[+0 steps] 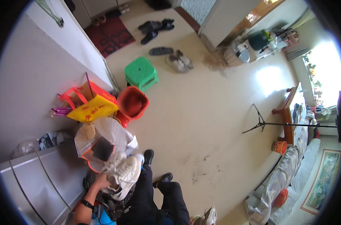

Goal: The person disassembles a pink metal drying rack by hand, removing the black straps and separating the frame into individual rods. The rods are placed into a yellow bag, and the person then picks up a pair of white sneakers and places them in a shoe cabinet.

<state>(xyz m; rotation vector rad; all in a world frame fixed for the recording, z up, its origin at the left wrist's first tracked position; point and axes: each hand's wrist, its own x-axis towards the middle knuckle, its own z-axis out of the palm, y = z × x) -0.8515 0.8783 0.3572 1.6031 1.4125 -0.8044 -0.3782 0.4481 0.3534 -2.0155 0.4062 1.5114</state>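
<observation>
My left hand (100,182), with a dark band on its wrist, is closed on a pair of white sneakers (126,173) at the lower left. The sneakers lean together, and one partly covers the other; my fingertips are partly hidden behind them. Just beyond them stands an orange-rimmed bin (91,162) lined with a clear plastic bag (105,129), and a dark flat thing (103,150) shows inside. Under my wrist lies a blue object (104,216), mostly hidden. My right hand does not show.
A yellow and red paper bag (93,108), a red bucket (133,103) and a green stool (141,73) stand along the left wall. Grey cabinets (39,180) flank my left arm. More shoes (180,61) lie farther off. A black tripod (260,123) stands at right.
</observation>
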